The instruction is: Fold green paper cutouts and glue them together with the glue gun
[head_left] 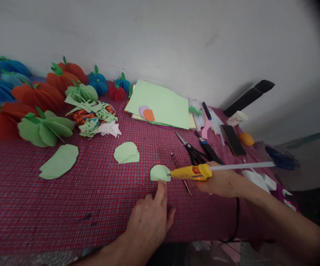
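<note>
My right hand (218, 181) is wrapped round a yellow hot glue gun (189, 172), a long white glue stick (243, 166) poking from its back end. Its nozzle meets the right side of a small pale green paper piece (157, 172) with a rounded top. With the index finger stretched out, my left hand (150, 218) presses the lower edge of that piece to the cloth; the thumb stands apart and nothing is gripped. Two more pale green paper shapes, a stacked one (126, 153) and a larger one (60, 162), lie to the left.
Paper pumpkins (46, 127) and paper scraps (96, 118) fill the left back. Green sheets (160, 103) lie by the wall. Scissors (191, 149), a cutter knife (210, 149), a pencil (186, 184), a phone (233, 139), a paper cup (237, 118) and an orange ball-like thing (246, 139) sit rightward.
</note>
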Demonstrator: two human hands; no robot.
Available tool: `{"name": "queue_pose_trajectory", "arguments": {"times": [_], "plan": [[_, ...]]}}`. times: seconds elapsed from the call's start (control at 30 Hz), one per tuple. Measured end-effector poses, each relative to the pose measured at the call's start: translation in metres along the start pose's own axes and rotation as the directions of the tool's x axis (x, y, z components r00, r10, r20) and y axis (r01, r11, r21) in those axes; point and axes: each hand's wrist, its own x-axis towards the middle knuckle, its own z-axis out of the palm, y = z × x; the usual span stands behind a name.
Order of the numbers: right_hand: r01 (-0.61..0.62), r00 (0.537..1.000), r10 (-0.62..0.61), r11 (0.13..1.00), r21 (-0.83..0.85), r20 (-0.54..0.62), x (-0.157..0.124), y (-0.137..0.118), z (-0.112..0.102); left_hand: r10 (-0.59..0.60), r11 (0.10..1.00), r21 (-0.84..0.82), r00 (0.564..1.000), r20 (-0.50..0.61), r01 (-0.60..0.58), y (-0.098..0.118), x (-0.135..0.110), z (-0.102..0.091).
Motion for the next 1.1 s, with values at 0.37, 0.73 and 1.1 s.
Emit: {"name": "queue_pose_trajectory", "arguments": {"times": [0.37, 0.73, 1.1], "plan": [[-0.048, 0.998, 0.049, 0.998, -0.03, 0.027, -0.008, -0.002, 0.004, 0.01, 1.0, 0.009, 1.0, -0.015, -0.01, 0.0, -0.001, 0.0], [-0.178, 0.983, 0.174, 0.98, 0.089, 0.053, -0.018, 0.006, -0.003, 0.008, 1.0, 0.018, 1.0, -0.028, -0.007, -0.001, 0.0, 0.001], [-0.17, 0.985, 0.167, 0.982, 0.087, 0.044, -0.016, 0.005, 0.004, 0.007, 1.0, 0.013, 1.0, -0.011, -0.007, 0.0, 0.0, 0.0]]}}
